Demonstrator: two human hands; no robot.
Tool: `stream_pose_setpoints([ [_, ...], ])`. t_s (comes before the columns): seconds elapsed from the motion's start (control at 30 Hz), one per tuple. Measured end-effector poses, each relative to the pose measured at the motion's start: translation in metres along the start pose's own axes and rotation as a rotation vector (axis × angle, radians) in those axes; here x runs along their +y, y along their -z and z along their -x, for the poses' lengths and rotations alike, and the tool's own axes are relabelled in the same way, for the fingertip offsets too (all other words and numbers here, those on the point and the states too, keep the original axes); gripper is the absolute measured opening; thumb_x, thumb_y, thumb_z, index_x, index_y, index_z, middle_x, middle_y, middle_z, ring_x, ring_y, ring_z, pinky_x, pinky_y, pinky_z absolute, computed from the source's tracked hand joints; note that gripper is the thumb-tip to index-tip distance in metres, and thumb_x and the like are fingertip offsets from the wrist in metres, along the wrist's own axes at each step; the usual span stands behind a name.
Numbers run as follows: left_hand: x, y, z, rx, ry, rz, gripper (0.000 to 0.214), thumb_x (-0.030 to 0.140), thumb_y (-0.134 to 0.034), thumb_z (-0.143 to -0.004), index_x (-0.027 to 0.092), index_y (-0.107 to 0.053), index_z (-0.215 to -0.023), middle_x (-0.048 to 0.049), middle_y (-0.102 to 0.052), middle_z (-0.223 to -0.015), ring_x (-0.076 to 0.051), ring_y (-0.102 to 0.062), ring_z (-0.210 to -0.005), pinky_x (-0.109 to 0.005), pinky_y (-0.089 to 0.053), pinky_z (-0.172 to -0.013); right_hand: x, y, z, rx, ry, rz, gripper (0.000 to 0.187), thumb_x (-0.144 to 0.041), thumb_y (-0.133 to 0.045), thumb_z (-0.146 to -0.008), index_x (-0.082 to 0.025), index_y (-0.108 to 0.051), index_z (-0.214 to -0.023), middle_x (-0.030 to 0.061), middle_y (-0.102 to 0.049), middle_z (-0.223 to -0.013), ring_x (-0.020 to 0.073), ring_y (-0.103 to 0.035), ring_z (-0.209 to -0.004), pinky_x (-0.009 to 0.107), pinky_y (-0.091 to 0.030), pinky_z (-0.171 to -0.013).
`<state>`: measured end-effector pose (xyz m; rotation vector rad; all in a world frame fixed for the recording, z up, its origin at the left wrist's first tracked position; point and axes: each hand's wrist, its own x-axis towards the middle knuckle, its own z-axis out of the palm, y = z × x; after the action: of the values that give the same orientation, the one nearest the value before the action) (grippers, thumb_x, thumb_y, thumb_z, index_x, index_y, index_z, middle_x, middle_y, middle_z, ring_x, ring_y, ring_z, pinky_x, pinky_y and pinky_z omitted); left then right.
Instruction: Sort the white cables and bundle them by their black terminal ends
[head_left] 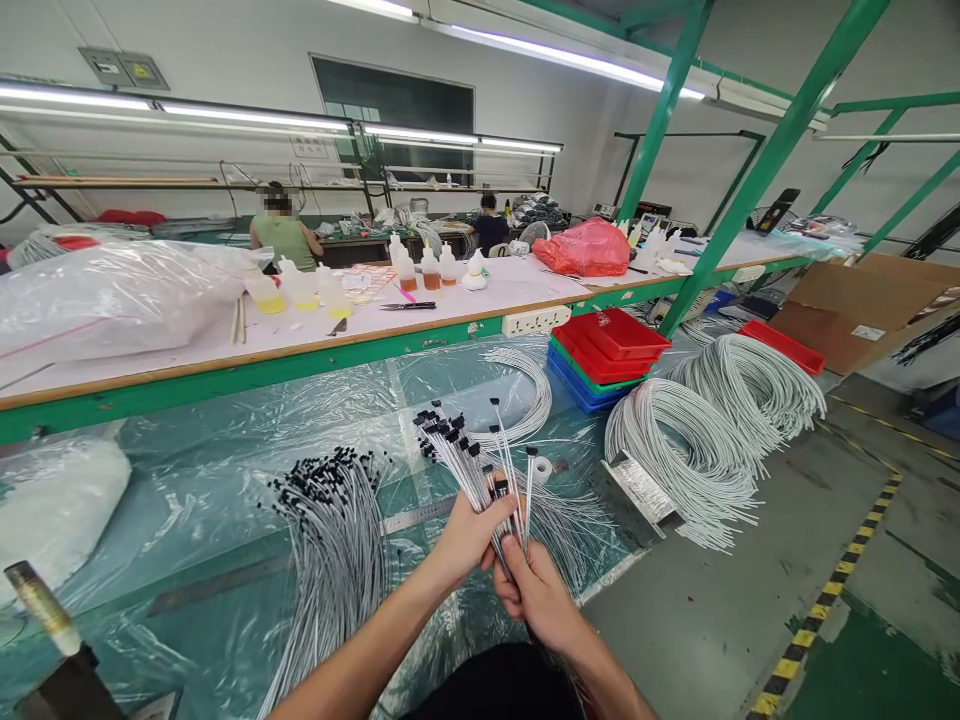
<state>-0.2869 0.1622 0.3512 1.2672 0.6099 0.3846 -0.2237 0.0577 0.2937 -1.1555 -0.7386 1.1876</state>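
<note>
My left hand (469,535) is closed around a bundle of white cables with black end caps (457,450), which fan up and to the left above the plastic-covered green bench (210,490). My right hand (536,590) sits just below and to the right, its fingers pinching a few of the same cables near their lower part. A large pile of black-capped white cables (330,540) lies on the bench to the left of my hands. More loose white cables (570,525) lie right of my hands.
Coiled white cables (712,430) lie at the right beside stacked red, green and blue trays (604,350). A raised shelf (300,345) carries bottles (420,268), scissors (409,306) and a red bag (589,248). Two people sit at a far bench. A steel ruler (420,515) lies on the bench.
</note>
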Motion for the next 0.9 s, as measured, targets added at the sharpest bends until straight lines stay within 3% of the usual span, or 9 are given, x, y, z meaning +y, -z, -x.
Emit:
stream_pose_setpoints([
  [0.43, -0.001, 0.000, 0.001, -0.035, -0.007, 0.058, 0.028, 0.044, -0.064, -0.079, 0.018, -0.054, -0.078, 0.0023, -0.060, -0.069, -0.005, -0.042, -0.037, -0.014, -0.026, -0.025, -0.001, 0.000, 0.003, -0.004, -0.037, -0.029, 0.064, -0.081, -0.048, -0.084, -0.017, -0.054, -0.079, -0.0089, -0.034, -0.053, 0.0061, -0.023, -0.040, 0.022, -0.019, -0.037],
  [0.67, 0.009, 0.002, 0.001, -0.127, -0.029, 0.187, 0.032, 0.046, -0.069, -0.082, 0.021, -0.053, -0.094, 0.0050, -0.055, -0.066, -0.006, -0.041, -0.040, -0.016, -0.024, -0.028, 0.002, 0.000, 0.003, -0.013, -0.045, 0.000, 0.066, -0.082, -0.046, -0.084, -0.016, -0.055, -0.082, -0.0092, -0.034, -0.053, 0.0060, -0.024, -0.040, 0.022, -0.021, -0.038],
  [0.9, 0.003, -0.003, -0.004, -0.071, -0.109, 0.215, 0.032, 0.043, -0.065, -0.087, 0.017, -0.051, -0.073, 0.0057, -0.044, -0.055, -0.007, -0.042, -0.054, -0.018, -0.035, -0.054, -0.002, -0.003, 0.001, -0.024, -0.112, -0.028, 0.067, -0.086, -0.056, -0.072, -0.019, -0.050, -0.073, -0.0112, -0.033, -0.048, 0.0043, -0.021, -0.036, 0.021, -0.018, -0.035],
])
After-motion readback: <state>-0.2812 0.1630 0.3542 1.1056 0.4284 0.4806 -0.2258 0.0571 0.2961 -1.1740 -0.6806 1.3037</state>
